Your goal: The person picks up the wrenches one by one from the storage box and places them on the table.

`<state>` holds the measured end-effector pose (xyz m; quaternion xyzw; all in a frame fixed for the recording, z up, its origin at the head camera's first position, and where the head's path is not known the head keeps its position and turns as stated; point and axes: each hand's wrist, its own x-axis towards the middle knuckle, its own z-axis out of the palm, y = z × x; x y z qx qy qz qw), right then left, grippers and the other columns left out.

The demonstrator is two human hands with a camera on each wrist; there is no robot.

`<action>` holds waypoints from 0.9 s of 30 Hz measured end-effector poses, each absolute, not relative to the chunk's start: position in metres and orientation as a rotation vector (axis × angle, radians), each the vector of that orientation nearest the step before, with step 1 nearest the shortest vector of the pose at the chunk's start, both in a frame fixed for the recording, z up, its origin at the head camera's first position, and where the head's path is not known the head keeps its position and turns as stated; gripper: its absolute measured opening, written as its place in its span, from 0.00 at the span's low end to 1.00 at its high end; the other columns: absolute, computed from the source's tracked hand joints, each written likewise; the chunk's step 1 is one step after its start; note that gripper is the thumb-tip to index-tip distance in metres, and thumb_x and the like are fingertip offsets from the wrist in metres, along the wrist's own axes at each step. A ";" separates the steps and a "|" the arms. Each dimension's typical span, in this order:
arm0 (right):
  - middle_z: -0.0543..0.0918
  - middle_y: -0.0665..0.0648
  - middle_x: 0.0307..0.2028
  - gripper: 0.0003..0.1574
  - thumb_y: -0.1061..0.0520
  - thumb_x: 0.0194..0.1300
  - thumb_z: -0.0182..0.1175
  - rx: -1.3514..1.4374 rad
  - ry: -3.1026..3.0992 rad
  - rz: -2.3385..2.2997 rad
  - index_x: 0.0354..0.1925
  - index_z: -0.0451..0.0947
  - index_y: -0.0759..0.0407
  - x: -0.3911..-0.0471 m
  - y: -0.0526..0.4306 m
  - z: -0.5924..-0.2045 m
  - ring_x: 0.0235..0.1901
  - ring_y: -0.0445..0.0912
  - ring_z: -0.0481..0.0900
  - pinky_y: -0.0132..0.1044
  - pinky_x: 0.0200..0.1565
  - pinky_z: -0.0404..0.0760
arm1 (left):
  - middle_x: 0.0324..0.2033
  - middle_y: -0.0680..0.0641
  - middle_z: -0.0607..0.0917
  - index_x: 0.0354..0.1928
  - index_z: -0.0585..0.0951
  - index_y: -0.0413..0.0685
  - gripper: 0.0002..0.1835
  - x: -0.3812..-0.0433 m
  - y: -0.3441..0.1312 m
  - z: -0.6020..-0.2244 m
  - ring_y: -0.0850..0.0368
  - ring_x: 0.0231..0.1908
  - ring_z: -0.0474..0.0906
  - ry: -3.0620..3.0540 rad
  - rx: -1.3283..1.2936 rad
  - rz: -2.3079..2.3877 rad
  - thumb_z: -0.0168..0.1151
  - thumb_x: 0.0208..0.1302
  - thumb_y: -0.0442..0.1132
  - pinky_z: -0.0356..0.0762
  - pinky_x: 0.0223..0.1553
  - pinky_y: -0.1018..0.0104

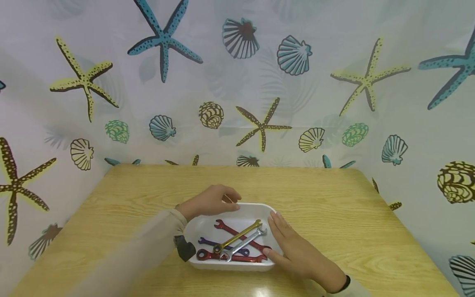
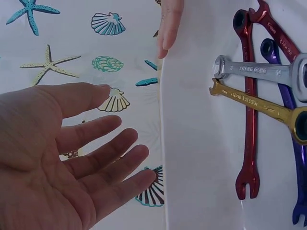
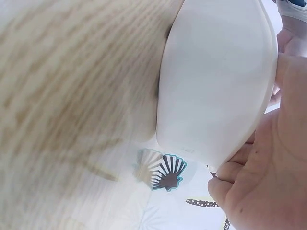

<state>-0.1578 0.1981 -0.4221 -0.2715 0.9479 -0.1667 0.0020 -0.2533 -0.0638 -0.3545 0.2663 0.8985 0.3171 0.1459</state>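
Observation:
A white tray [image 1: 231, 267] sits on the table with several wrenches crossing in it. Uppermost lie a gold wrench [image 1: 237, 236] and a silver wrench [image 1: 245, 242]. Beneath them are a long red wrench [image 1: 225, 227], a purple wrench [image 1: 210, 242] and a second red wrench [image 1: 245, 259] along the near side. My left hand [image 1: 210, 200] hovers at the tray's far left rim, its fingers loosely bent and the palm empty, as the left wrist view shows. My right hand [image 1: 295, 247] rests against the tray's right end, fingers extended along the rim and thumb over the near corner.
The wooden table [image 1: 148, 185] extends on all sides of the tray. A white curtain [image 1: 208, 82] printed with starfish and shells hangs behind the table and at both sides. A black device [image 1: 184, 248] on my left wrist overlaps the tray's left end.

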 end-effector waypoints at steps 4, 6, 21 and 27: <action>0.44 0.62 0.75 0.50 0.34 0.70 0.46 -0.833 2.963 -0.518 0.73 0.47 0.65 -0.158 0.198 -0.421 0.73 0.56 0.42 0.53 0.68 0.55 | 0.49 0.46 0.83 0.54 0.80 0.44 0.18 -0.257 -0.053 -0.365 0.50 0.51 0.79 2.548 0.796 0.928 0.62 0.64 0.43 0.78 0.49 0.58; 0.44 0.63 0.75 0.50 0.34 0.70 0.46 -0.839 2.961 -0.523 0.73 0.48 0.66 -0.158 0.198 -0.421 0.73 0.57 0.42 0.54 0.67 0.55 | 0.48 0.47 0.83 0.54 0.80 0.44 0.18 -0.259 -0.050 -0.370 0.51 0.50 0.79 2.527 0.800 0.920 0.63 0.64 0.43 0.79 0.49 0.59; 0.43 0.62 0.75 0.50 0.33 0.70 0.44 -0.831 2.966 -0.513 0.73 0.47 0.65 -0.158 0.197 -0.424 0.74 0.54 0.41 0.51 0.68 0.53 | 0.42 0.51 0.84 0.55 0.80 0.47 0.21 -0.263 -0.039 -0.401 0.56 0.44 0.79 2.433 0.715 0.878 0.66 0.61 0.44 0.78 0.46 0.59; 0.43 0.62 0.75 0.50 0.33 0.70 0.44 -0.842 2.976 -0.518 0.73 0.48 0.66 -0.158 0.198 -0.425 0.73 0.56 0.42 0.52 0.68 0.54 | 0.39 0.51 0.83 0.56 0.78 0.50 0.24 -0.261 -0.037 -0.405 0.58 0.35 0.80 2.382 0.596 0.815 0.69 0.57 0.43 0.79 0.35 0.61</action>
